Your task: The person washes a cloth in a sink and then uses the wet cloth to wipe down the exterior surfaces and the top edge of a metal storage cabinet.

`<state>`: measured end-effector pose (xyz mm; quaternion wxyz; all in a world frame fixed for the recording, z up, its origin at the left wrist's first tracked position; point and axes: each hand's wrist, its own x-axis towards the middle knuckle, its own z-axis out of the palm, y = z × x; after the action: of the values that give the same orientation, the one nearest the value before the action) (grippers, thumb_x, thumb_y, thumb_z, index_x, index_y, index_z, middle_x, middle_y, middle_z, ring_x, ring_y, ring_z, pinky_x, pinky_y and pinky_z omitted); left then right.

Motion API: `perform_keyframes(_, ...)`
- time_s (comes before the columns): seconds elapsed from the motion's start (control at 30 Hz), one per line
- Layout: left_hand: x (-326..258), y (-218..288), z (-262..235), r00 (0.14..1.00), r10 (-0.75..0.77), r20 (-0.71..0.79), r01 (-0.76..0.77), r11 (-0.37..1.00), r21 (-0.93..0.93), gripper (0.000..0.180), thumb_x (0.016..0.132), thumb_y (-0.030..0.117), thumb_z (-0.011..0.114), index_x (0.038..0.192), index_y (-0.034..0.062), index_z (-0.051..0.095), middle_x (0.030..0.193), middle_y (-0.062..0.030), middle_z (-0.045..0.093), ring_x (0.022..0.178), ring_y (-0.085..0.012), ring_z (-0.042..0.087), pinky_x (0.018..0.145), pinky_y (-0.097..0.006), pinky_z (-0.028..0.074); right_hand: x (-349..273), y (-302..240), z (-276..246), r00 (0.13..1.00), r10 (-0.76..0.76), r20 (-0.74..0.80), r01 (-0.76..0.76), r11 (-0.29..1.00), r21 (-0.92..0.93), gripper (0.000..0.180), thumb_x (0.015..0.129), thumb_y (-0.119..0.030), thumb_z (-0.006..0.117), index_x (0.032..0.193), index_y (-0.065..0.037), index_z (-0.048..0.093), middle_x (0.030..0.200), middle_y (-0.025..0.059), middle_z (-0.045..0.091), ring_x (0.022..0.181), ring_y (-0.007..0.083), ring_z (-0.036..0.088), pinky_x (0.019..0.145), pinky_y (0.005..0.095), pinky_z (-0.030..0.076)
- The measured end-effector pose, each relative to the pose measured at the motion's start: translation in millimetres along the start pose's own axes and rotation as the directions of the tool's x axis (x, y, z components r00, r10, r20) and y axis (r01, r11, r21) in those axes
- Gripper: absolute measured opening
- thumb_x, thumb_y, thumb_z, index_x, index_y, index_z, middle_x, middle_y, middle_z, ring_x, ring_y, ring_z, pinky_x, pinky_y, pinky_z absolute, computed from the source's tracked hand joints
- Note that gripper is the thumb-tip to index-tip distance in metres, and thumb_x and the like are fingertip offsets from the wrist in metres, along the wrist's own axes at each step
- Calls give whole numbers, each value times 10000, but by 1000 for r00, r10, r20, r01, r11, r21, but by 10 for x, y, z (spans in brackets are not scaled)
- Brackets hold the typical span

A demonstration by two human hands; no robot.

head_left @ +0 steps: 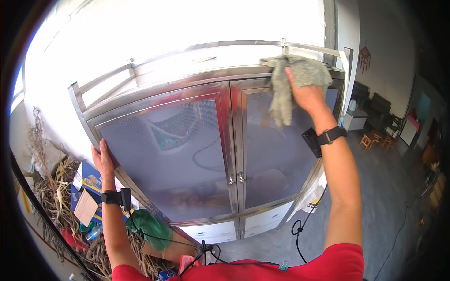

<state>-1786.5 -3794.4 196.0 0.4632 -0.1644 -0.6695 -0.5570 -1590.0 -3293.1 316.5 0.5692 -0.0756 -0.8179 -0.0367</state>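
Observation:
A tall metal cabinet (236, 154) with two mesh-like door panels stands in front of me. My right hand (309, 96) presses a crumpled grey-green cloth (304, 70) against the top right of its frame, over the upper edge of the right door. The hand is closed on the cloth, which partly hides the fingers, and one end of it hangs down over the door. At the cabinet's left edge, my left hand (102, 159) grips the side, thumb toward the front. Two small door knobs (236, 178) sit side by side near the middle seam.
A metal rail (206, 45) runs along the cabinet top. Dry twigs (58, 187), a blue box (89, 180) and a green plastic bag (152, 229) crowd the lower left. Black cables (206, 248) hang before my red shirt. Small wooden stools (370, 139) stand to the far right.

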Motion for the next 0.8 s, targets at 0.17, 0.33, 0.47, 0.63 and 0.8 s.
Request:
perform_keyframes(0.17,-7,29,76,999,-15,-31,15,1000,22,416,845,345,495,1000,-40,529,893,-110,577,809,-166,523,747,-274,403,-190,504,97,990,140,-29,-140,990,27,540,872,-468,289,1090,-37,530,1144,162,498,1083,315,435,941,385,299)
perform_keyframes(0.33,-6,75,38,999,4,-47,-2,999,35,408,837,346,505,977,-35,541,878,-127,581,803,-179,529,745,-284,406,-418,-153,242,998,65,13,-65,993,96,500,859,-429,371,1203,-72,433,1226,147,427,1157,320,358,979,403,243)
perform_keyframes(0.47,-48,133,95,999,-6,-34,6,1000,-13,365,833,327,521,966,-12,541,801,-74,572,713,-138,506,665,-259,411,-495,-712,408,999,-40,-13,41,997,70,506,839,-396,417,1244,-95,380,1271,137,373,1189,310,311,999,435,204)
perform_keyframes(0.63,-76,162,74,999,-20,-47,15,995,-94,310,826,291,543,955,8,544,729,-24,558,623,-92,472,576,-228,401,-512,-1196,515,990,-128,53,122,987,100,535,808,-355,461,1270,-109,346,1293,122,348,1207,322,282,1005,445,194)
perform_keyframes(0.8,-98,200,95,996,-88,-7,87,991,-98,360,796,337,572,977,28,542,719,-68,592,638,-129,532,599,-271,434,-473,-1597,581,967,-235,101,226,970,85,534,809,-357,466,1271,-117,348,1308,106,337,1217,294,281,1010,432,200)
